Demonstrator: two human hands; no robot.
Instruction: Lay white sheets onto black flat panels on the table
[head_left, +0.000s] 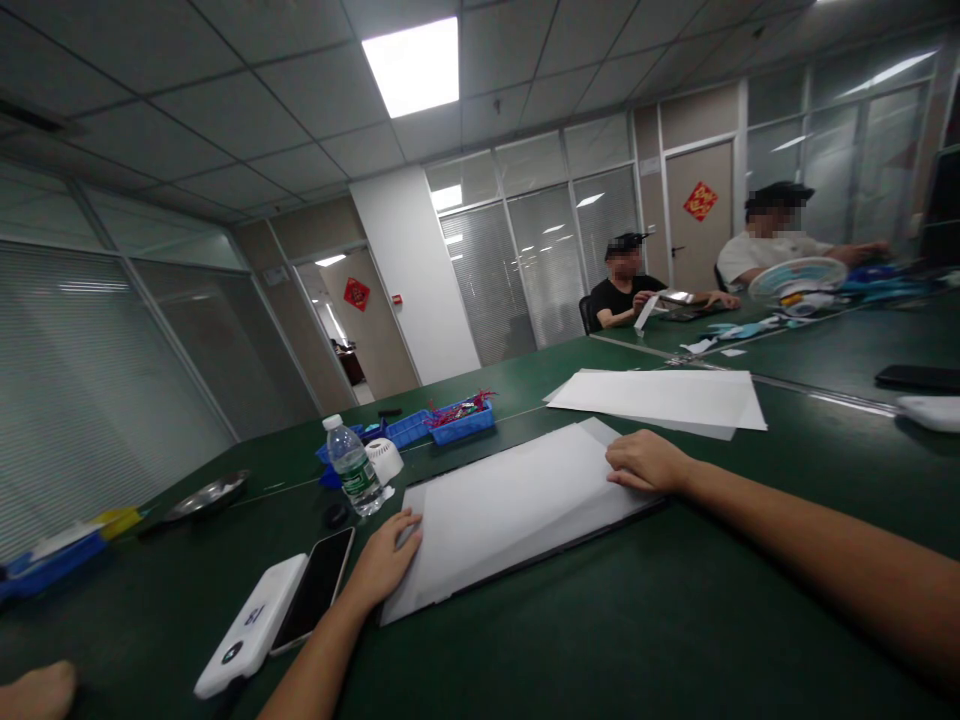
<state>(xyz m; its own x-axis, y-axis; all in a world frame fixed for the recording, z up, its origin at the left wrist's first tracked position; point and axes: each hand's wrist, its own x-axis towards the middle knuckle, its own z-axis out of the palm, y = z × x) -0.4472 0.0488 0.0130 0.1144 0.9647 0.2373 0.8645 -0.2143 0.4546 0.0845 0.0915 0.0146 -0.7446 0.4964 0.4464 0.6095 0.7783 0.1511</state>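
A stack of white paper sheets (495, 505) lies on a flat dark-edged board (525, 562) on the table before me. My left hand (391, 553) rests at the left edge of the stack, its fingers stretched over the paper. At the opposite side, my right hand (646, 462) has its fingers bent together on the right edge of the sheets. The top sheet looks slightly askew there. Whether the right thumb goes under the paper is hidden.
Near my left arm lie a phone (315, 590) and a white power bank-like device (251, 625). A water bottle (352, 465) and a blue tray (461, 420) stand beyond. More white sheets (660, 395) lie at right. Two people (626, 290) sit across the table.
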